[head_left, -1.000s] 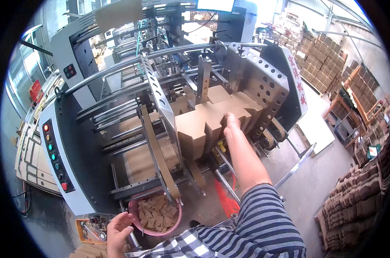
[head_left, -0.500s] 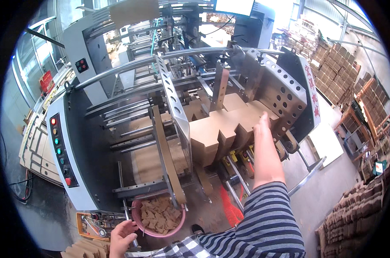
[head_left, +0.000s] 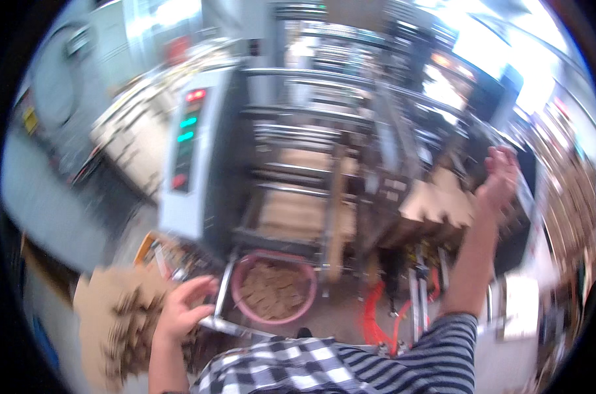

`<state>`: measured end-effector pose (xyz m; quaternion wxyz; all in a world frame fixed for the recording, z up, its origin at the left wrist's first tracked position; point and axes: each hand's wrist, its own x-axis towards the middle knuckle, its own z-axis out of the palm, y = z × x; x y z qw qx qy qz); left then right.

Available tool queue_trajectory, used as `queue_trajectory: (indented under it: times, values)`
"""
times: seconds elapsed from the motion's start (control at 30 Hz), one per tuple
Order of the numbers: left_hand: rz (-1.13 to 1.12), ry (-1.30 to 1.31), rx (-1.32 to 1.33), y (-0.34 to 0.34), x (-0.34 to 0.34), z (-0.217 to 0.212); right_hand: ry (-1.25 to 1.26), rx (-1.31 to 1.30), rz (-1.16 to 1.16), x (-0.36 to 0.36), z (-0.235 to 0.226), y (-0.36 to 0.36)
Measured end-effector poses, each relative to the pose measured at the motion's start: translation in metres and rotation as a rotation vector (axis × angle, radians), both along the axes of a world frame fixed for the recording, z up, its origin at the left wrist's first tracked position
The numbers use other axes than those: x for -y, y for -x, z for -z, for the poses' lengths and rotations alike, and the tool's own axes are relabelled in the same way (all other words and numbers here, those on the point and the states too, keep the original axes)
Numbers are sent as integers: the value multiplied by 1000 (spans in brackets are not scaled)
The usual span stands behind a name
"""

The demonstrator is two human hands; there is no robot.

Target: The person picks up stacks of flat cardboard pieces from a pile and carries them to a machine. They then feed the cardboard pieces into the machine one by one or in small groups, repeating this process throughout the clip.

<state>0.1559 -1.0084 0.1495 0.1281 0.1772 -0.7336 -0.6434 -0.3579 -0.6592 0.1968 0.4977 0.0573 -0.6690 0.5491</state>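
Observation:
My left hand (head_left: 182,307) is open, thumb apart from the curved fingers, with nothing in it. It hovers between a pile of notched brown cardboard blanks (head_left: 97,318) and a metal bar (head_left: 224,282) of the machine. My right arm reaches forward to the machine's right side. There my right hand (head_left: 498,177), blurred by motion, looks open and empty over a dark side panel. Left of it, a stack of folded cardboard (head_left: 437,197) sits in the machine's outlet. Whether the right hand touches the panel I cannot tell.
A pink basin (head_left: 236,301) of cardboard scraps stands on the floor below the machine. Beside it is an orange bin (head_left: 143,248) with tools. The machine's control panel (head_left: 187,141) has lit buttons. Red hoses (head_left: 371,315) hang underneath. Cardboard stacks (head_left: 567,177) line the right.
The view has swung left, bringing the pile of blanks into sight. My right hand has left the top of the cardboard stack and is now right of it. My left hand stays empty.

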Motion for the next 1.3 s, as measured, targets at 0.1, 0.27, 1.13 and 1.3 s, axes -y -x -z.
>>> queue_trajectory:
  times: [0.1,0.27,1.13,1.3]
  values:
    - [18,260,-67,-22,2,-18,-77,-198,-622,98,-60,-112]
    - [-294,504,-112,-107,-11,-37,-355,44,-1565,260,-66,-281]
    - [-1550,-230,-216,-300,59,70,-1113,1287,-1748,548,123,-424]
    - [-1572,-188,-247,-298,63,78,-1080,1203,-1671,527,89,-442]
